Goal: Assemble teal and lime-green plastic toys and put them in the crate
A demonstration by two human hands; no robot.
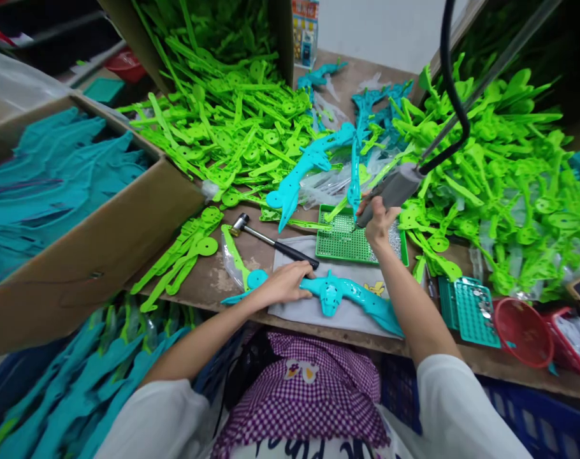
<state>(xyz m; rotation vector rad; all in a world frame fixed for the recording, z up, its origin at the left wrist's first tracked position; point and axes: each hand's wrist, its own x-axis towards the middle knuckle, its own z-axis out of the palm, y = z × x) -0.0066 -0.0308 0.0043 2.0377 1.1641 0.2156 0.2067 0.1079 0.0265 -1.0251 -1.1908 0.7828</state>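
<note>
My right hand [382, 223] is closed around a grey electric screwdriver [399, 185] with a black cord at its upper end. The tool's lower end is over a green perforated tray [342, 245] that holds small metal pieces on its right side. My left hand [287, 282] grips a long turquoise plastic part [331, 294] near its left end. This part lies across a pale cloth [294, 245] at the table's front edge. Just beyond my left hand, a hammer [275, 242] with a black handle rests on the table.
Lime-green plastic parts [242, 134] heap up at the back left, with another heap [491, 166] at the right. A cardboard box [113, 217] of turquoise parts stands left. On the right are a teal tray [474, 312] and a red bowl [522, 331].
</note>
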